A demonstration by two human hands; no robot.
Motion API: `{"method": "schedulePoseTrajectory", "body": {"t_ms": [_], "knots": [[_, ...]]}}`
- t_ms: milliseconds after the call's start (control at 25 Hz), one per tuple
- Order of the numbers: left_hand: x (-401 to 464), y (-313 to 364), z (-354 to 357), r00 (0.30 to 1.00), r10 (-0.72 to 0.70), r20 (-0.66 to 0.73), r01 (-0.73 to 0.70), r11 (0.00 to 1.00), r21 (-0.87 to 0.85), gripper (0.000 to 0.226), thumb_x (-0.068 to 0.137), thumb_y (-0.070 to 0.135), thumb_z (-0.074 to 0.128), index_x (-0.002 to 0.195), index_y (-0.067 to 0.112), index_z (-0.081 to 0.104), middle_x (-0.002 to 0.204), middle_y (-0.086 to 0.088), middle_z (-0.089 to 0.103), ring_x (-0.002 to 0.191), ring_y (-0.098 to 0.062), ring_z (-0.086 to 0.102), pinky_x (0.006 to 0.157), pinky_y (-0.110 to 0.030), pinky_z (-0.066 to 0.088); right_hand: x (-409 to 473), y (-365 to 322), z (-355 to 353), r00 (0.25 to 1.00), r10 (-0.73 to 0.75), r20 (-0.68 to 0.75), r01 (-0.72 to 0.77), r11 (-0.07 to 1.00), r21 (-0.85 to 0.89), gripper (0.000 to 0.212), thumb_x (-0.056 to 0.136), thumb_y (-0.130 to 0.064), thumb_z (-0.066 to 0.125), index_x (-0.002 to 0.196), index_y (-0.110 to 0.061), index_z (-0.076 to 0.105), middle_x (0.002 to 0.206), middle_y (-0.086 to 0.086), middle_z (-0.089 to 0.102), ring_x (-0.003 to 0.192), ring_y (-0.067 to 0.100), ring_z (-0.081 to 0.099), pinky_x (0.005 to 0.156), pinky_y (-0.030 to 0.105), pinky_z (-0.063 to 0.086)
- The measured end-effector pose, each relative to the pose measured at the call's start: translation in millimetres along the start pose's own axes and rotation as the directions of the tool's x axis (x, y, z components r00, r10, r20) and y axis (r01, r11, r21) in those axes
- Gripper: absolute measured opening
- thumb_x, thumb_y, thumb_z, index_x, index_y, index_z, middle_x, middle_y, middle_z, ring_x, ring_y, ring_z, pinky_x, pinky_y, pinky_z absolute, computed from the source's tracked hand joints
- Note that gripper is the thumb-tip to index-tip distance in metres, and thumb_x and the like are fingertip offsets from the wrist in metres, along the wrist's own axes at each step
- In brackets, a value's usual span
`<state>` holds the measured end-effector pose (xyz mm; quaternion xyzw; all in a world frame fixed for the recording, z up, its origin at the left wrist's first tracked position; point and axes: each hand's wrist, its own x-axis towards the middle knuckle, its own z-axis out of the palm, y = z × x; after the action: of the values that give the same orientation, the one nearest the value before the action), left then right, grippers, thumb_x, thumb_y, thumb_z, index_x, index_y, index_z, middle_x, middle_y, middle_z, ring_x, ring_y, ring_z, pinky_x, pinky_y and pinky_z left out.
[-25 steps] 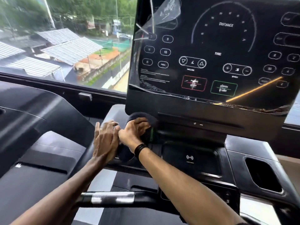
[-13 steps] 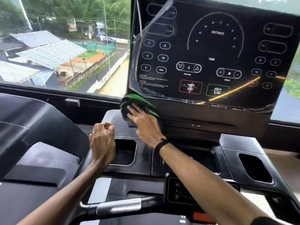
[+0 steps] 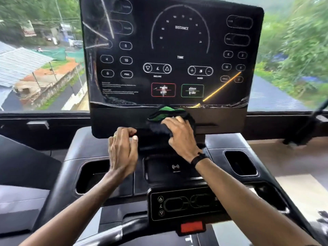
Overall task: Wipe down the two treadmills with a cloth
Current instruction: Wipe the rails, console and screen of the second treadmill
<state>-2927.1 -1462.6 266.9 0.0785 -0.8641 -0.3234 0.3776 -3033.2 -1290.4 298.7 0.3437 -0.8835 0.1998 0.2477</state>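
Observation:
I face a black treadmill console (image 3: 177,50) with a large dark display panel covered by a peeling film. My right hand (image 3: 181,137) presses a dark cloth with green patches (image 3: 165,114) against the black strip just below the display, near its middle. My left hand (image 3: 122,151) hovers over the console deck to the left of the cloth, its fingers loosely curled and holding nothing. A second treadmill (image 3: 21,174) shows only as a dark shape at the far left.
Two cup recesses flank the deck, the left recess (image 3: 92,176) and the right recess (image 3: 239,162). A small control pad (image 3: 186,203) and a red safety clip (image 3: 191,227) sit near me. A big window (image 3: 40,68) lies behind the console.
My right hand has slid the cloth rightward along the strip under the display, from its left corner to near the middle. My left hand has followed to the right and my view has turned right.

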Motion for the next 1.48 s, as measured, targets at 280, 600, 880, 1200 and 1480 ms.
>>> {"method": "schedulePoseTrajectory", "body": {"t_ms": [280,600,880,1200,1480], "knots": [[8.4,58.3,51.6,0.984,0.147,0.106,-0.151,0.988,0.031,0.023,0.095,0.03,0.039,0.095,0.018,0.059,0.094,0.007,0.057,0.085,-0.014,0.052,0.079,-0.029,0.025,-24.0,105.1,-45.9,0.987,0.158,-0.04,-0.161,0.982,-0.096,0.06,0.051,0.009,0.06,0.106,-0.012,0.07,0.103,-0.001,0.071,0.096,0.029,0.057,0.078,0.04,0.05],[-5.4,71.3,67.0,0.983,0.115,0.146,-0.14,0.974,0.179,0.027,0.09,0.034,0.038,0.081,0.022,0.061,0.078,0.012,0.057,0.077,-0.016,0.056,0.075,-0.03,0.021,-59.7,183.0,-75.4,0.862,0.502,-0.066,-0.505,0.863,-0.03,0.044,0.067,0.007,0.059,0.106,-0.01,0.07,0.104,0.011,0.069,0.1,0.039,0.06,0.084,0.042,0.048],[-44.3,56.4,45.2,0.968,-0.167,0.189,0.117,0.961,0.252,0.03,0.077,0.031,0.041,0.08,0.02,0.07,0.077,0.006,0.07,0.071,-0.018,0.058,0.087,-0.037,0.033,-65.4,143.6,-71.7,0.754,0.5,0.427,-0.596,0.794,0.122,0.013,0.079,-0.001,0.052,0.069,-0.009,0.056,0.071,0.007,0.055,0.075,0.021,0.055,0.057,0.031,0.031],[-92.8,28.3,-28.4,0.934,-0.357,0.011,0.336,0.891,0.306,0.044,0.088,0.047,0.035,0.074,0.016,0.063,0.071,-0.004,0.071,0.077,-0.029,0.067,0.079,-0.041,0.043,-38.9,14.9,-72.9,0.801,0.035,0.597,-0.506,0.573,0.645,0.042,0.067,0.021,0.04,0.06,-0.017,0.054,0.055,-0.008,0.051,0.052,0.002,0.046,0.05,0.022,0.034],[-169.4,11.6,-134.1,0.884,-0.433,-0.176,0.468,0.809,0.355,0.038,0.09,0.038,0.043,0.064,0.011,0.052,0.064,-0.006,0.063,0.069,-0.031,0.06,0.072,-0.035,0.036,-50.4,-117.9,-49.8,0.697,-0.251,0.672,-0.468,0.551,0.691,0.039,0.067,0.022,0.05,0.085,-0.006,0.07,0.072,0.008,0.065,0.066,0.017,0.058,0.055,0.023,0.046]]}}
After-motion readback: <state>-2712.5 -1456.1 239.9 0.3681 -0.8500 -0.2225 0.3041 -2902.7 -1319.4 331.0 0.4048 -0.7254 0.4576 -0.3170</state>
